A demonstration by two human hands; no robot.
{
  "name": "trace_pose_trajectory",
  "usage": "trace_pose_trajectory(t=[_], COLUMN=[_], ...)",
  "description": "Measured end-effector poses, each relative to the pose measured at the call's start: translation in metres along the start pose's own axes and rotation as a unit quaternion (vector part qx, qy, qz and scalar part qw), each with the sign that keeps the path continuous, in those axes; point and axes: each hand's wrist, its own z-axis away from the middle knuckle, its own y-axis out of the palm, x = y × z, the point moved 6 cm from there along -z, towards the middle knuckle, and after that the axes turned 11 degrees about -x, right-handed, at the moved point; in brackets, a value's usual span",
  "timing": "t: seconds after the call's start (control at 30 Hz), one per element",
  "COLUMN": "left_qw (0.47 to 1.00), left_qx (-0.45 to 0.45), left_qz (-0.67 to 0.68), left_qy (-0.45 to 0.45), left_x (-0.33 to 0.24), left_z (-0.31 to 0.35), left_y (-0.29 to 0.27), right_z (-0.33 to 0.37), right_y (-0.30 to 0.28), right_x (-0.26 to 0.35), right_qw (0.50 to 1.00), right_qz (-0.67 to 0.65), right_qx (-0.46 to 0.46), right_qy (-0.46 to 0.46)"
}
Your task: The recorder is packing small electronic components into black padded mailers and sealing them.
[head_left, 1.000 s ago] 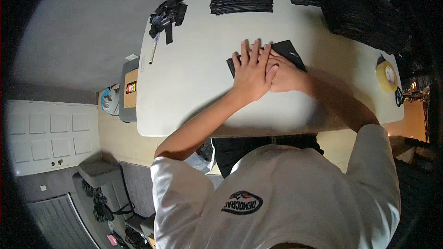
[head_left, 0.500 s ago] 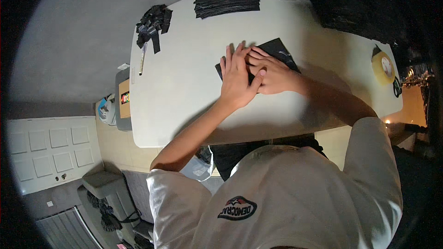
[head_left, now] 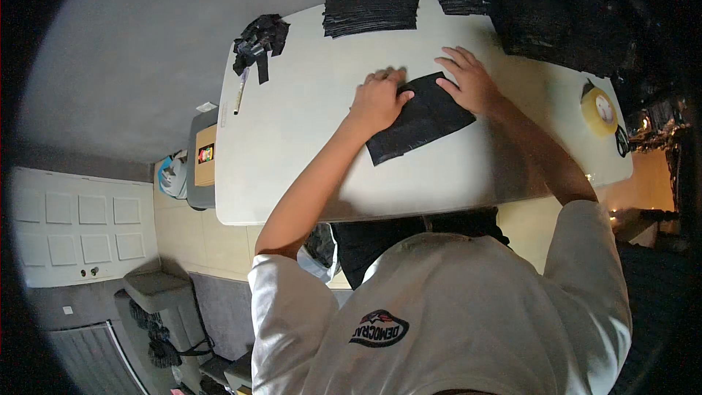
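A flat black plastic piece (head_left: 423,118), roughly rectangular and slightly creased, lies slanted on the white table in front of me. My left hand (head_left: 379,100) rests at its left side, thumb on the piece's edge and fingers bent beyond that edge, apart from the thumb. At the far right corner is my right hand (head_left: 470,84), open, its fingers spread over the table and the thumb touching the piece. Neither hand visibly grips it. The tips of some left fingers are hard to make out.
On the white table (head_left: 292,168), a stack of black sheets (head_left: 371,7) lies at the far edge, with more black sheets (head_left: 552,18) at far right. Black scraps (head_left: 261,40) and a pen (head_left: 240,93) are at left; a yellowish tape roll (head_left: 601,111) and dark-handled scissors (head_left: 622,141) at right.
My hands, overlapped on the black piece before, have come apart. The right hand moved right and away from me, the left stayed at the left side. More of the piece now shows.
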Motion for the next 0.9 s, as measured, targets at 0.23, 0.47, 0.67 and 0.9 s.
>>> trace_pose_trajectory(t=[0.23,0.47,0.67,0.9], left_qw=[0.953,0.973,0.891,0.861], left_qx=[0.057,0.049,0.012,-0.093], left_qz=[0.253,0.184,0.422,0.482], left_qy=[-0.159,-0.134,-0.17,-0.13], left_x=[0.022,-0.002,-0.009,-0.027], left_z=[-0.008,0.003,0.004,0.019], left_y=[-0.01,-0.015,-0.034,-0.119], right_z=[-0.012,-0.015,-0.014,-0.038], right_y=[-0.008,-0.017,-0.018,-0.085], right_x=[-0.014,0.003,-0.005,0.064], right_qw=[0.94,0.95,0.904,0.828], right_qz=[-0.255,-0.178,-0.333,-0.541], right_qx=[0.028,0.18,0.057,0.032], right_qy=[0.225,0.185,0.263,0.145])
